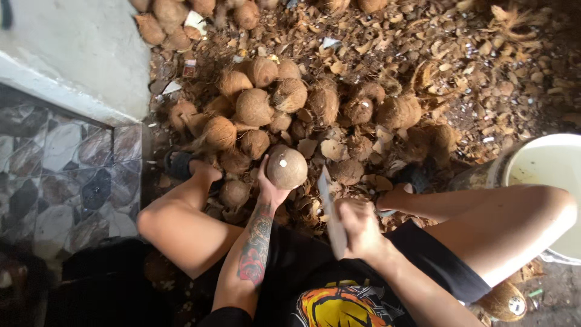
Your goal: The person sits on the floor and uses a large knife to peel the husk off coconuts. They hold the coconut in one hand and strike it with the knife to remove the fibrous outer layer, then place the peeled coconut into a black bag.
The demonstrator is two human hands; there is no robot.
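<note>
Left hand [270, 189] cups a husked coconut [286, 167] from below, pale spot up. Right hand [358, 227] clenched round a knife [330, 209], blade blurred, running up-left toward it. Coconut pile [290, 103] and white bucket [554, 181] beyond

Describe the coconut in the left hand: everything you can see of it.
The coconut is round, brown and husked, its shell fairly smooth with fine fibres and one small pale chip near the top. The left hand cups it from below and its left side, lifting it above the pile of coconuts. It looks whole and uncracked on the visible side. The blade in the right hand is blurred just beside it, apparently not touching.
</note>
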